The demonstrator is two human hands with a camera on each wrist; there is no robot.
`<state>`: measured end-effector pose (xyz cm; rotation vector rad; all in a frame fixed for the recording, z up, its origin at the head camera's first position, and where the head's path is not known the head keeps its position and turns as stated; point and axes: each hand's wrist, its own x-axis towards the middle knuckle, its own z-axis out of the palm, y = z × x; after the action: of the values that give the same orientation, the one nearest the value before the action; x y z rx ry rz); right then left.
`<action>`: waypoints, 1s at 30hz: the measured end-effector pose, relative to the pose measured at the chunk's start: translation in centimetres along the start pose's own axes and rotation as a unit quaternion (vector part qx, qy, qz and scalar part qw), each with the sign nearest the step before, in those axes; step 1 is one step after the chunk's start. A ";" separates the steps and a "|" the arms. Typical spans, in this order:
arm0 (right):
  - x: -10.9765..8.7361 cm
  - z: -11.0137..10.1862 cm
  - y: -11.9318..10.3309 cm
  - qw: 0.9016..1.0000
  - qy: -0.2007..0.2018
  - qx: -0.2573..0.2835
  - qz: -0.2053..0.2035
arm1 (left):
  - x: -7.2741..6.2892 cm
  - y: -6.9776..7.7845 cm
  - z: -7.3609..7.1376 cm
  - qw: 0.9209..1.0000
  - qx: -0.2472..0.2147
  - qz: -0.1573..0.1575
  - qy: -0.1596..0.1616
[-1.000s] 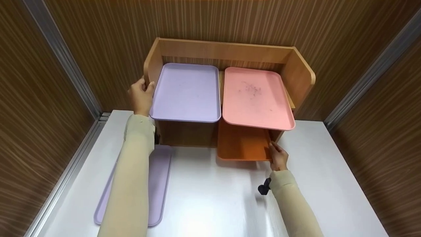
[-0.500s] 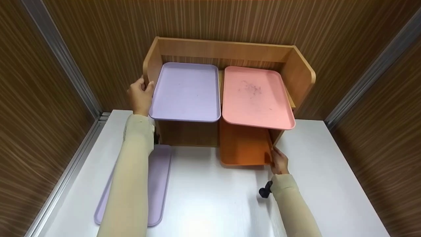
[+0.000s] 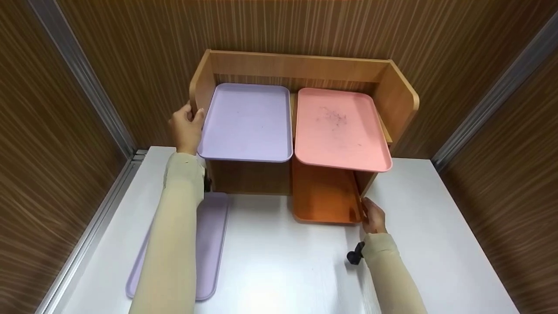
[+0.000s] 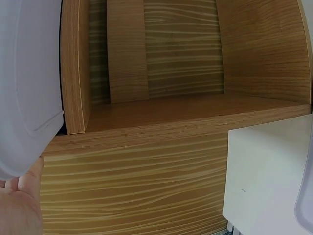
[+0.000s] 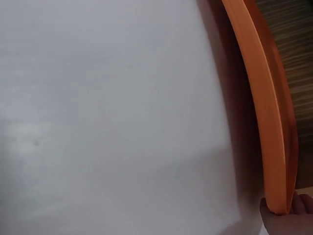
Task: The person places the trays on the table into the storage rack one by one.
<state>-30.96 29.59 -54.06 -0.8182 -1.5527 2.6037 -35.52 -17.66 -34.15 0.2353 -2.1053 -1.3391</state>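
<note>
A wooden shelf unit [image 3: 394, 102] stands at the back of the white table [image 3: 283, 266]. On its top lie a lilac tray [image 3: 247, 122] and a pink tray [image 3: 340, 128]. An orange tray [image 3: 324, 196] sticks out from the lower right compartment, and my right hand [image 3: 370, 214] grips its front right corner; the right wrist view shows its orange rim [image 5: 266, 122] pinched by my fingertips [image 5: 286, 215]. My left hand [image 3: 185, 126] holds the shelf's left side panel [image 4: 132, 181] beside the lilac tray.
A second lilac tray [image 3: 209, 244] lies flat on the table at the left, partly under my left sleeve. Brown wood-grain walls close in on three sides, with metal strips [image 3: 83, 74] in the corners. A small black piece [image 3: 355, 255] shows at my right wrist.
The orange tray has slid further out of the lower compartment toward me, and my right hand has moved with it. My left hand has stayed on the shelf side.
</note>
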 end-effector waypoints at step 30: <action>-1.3 -0.2 -6.9 0.994 -0.012 -0.053 -0.096 | 0.0 -0.9 -0.3 0.999 -0.043 0.020 -0.020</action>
<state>-31.53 32.91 -47.94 -0.6105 -1.6946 2.4241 -35.53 -18.32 -34.87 0.1317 -2.0685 -1.4169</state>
